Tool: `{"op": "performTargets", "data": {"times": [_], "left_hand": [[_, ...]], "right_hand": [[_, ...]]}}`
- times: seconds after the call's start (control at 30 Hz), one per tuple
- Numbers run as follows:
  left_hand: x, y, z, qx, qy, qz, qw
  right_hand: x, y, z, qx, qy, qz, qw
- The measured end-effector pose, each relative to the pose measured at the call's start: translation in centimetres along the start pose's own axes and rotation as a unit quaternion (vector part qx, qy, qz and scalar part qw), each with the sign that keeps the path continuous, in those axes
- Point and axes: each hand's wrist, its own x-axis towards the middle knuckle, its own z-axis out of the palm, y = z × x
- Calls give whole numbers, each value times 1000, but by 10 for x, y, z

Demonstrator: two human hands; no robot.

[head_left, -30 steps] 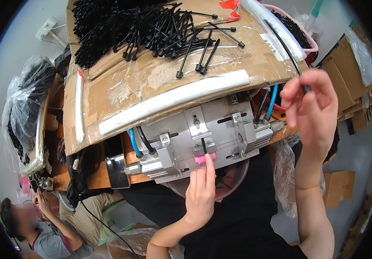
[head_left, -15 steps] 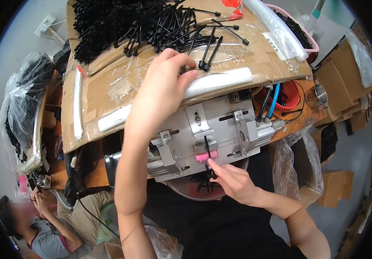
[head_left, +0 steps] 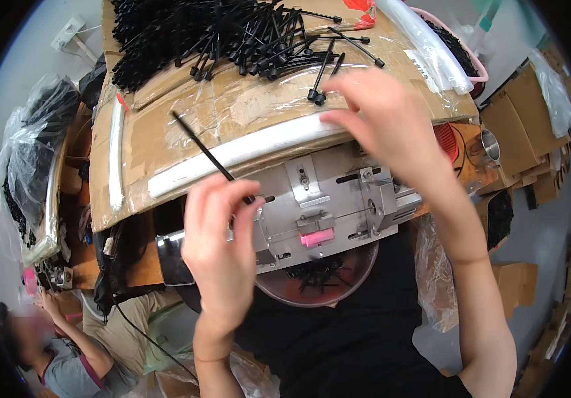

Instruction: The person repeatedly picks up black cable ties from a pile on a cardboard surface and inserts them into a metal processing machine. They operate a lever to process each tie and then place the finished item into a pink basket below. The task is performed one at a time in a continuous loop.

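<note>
My left hand (head_left: 219, 245) is closed on a thin black rod (head_left: 200, 144), its free end pointing up and left over the cardboard; the end inside my fingers is mostly hidden. Slightly blurred, my right hand (head_left: 388, 123) has thumb and fingers apart, close to two loose black rods with thick heads (head_left: 319, 93) on the cardboard. No object shows between its fingers. Below both hands sits a metal fixture (head_left: 342, 199) with clamp blocks at its sides and a pink block (head_left: 317, 237) at its near middle.
A large heap of black headed rods (head_left: 166, 40) covers the far cardboard (head_left: 245, 106). White padding (head_left: 245, 147) edges it. Under the fixture, a basin (head_left: 358, 282) holds black pieces. A red basket (head_left: 446, 142) and metal cup (head_left: 490, 146) stand right. Another person (head_left: 76, 351) sits lower left.
My left hand has drawn back from the cardboard toward me with the rod. My right hand has left the fixture and gone up to the loose rods; the rod across the pink block is gone.
</note>
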Motion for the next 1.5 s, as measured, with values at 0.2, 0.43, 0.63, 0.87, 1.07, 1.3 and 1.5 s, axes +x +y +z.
{"op": "performTargets", "data": {"times": [0.2,0.43,0.63,0.87,1.07,1.3,1.5], "left_hand": [[-97,27,21,76,-145,50,985],[-111,29,54,132,-240,41,961],[-98,30,43,137,-271,53,951],[67,24,64,79,-102,212,969],[131,-3,71,-24,-237,179,955],[1,11,17,80,-107,140,981],[-118,28,41,172,-197,77,962]], "right_hand": [[50,19,7,28,-173,12,985],[35,45,6,79,-112,-21,990],[13,57,-37,113,23,81,990],[19,111,-28,-46,-36,140,989],[44,87,-4,-170,-123,116,971],[15,88,-33,-69,84,114,988],[-5,47,-65,420,55,216,880]]}}
